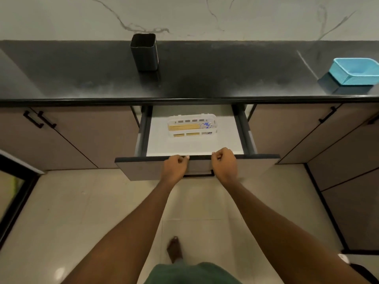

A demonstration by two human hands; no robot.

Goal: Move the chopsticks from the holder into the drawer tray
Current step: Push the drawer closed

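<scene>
We wore green shorts (192, 272) at six o'clock; our forearms (143, 212) were sleeveless, our foot (174, 250) unshod.

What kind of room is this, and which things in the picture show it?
Most likely a home kitchen. A dark countertop runs over cabinets with an open drawer, a white tray inside it holds chopsticks, and a black utensil holder stands on the counter.

Both bare forearms are extending forward and slightly inward. The left hand (176, 165) and the right hand (224, 160) are curling into loose fists, knuckles up, thumbs facing each other, well apart.
</scene>
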